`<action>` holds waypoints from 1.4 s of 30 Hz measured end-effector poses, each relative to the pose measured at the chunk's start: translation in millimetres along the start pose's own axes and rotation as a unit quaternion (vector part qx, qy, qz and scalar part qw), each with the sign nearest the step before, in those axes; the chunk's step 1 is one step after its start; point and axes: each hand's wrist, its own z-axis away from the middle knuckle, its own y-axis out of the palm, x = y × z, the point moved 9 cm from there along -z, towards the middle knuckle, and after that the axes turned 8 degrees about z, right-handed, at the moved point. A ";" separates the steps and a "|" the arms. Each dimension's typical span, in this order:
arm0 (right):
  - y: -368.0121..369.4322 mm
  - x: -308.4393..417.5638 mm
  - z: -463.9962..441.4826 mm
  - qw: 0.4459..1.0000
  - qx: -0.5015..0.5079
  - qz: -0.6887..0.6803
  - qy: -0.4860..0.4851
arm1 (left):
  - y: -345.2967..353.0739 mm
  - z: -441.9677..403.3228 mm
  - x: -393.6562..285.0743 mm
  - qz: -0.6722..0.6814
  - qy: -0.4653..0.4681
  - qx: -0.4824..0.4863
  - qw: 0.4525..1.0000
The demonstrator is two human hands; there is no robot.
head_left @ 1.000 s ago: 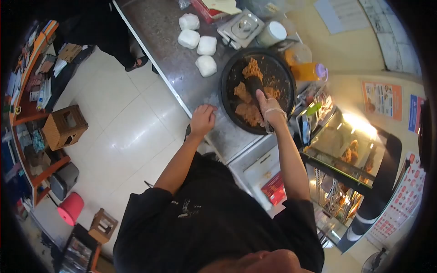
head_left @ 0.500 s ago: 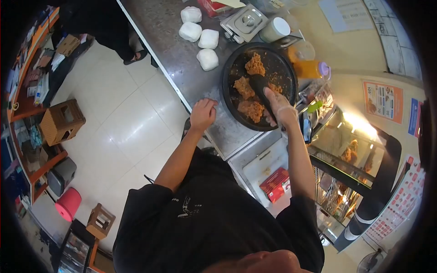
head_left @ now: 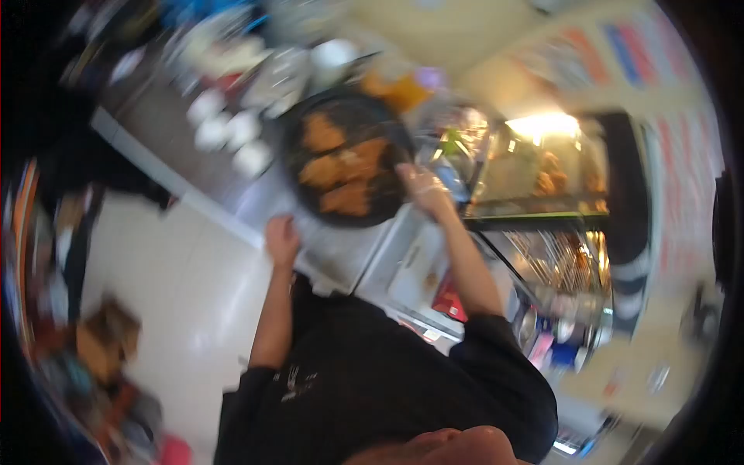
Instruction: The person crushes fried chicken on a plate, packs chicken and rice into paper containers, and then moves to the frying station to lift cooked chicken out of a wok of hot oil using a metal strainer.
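Observation:
A round black pan [head_left: 353, 221] stands on the metal counter with several pieces of brown, crumb-coated fried chicken [head_left: 323, 177] in it. At the pan's right rim is my right hand [head_left: 422, 190], in a clear plastic glove. Motion blur smears its fingers, and I cannot make out the black utensil there. My left hand [head_left: 282, 239] rests at the counter's near edge, its fingers curled in with nothing seen in them. Several white wrapped bundles [head_left: 252, 159] lie on the counter left of the pan.
Behind the pan stand a white-lidded jar [head_left: 333, 58] and an orange bottle [head_left: 399, 91] with a purple cap. A lit glass display case [head_left: 542, 205] holding fried food is on the right. A red box [head_left: 449, 298] lies below the counter. Another person's dark clothing [head_left: 93, 159] shows at left.
The view has swung and blurred, so the pan and counter appear further left. My right hand has gone from over the chicken to the pan's right rim. The black utensil no longer shows clearly.

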 end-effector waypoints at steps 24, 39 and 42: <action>57.4 -23.3 98.4 0.899 -0.051 -0.382 0.208 | 19.5 -14.9 22.8 0.035 -0.090 0.119 0.988; 53.8 -31.9 110.6 0.879 -0.063 -0.437 0.179 | 65.7 15.9 -242.3 0.325 -0.020 0.050 0.944; 48.3 -30.0 109.2 0.865 -0.113 -0.472 0.128 | 111.6 35.8 -423.9 0.359 0.070 0.174 0.914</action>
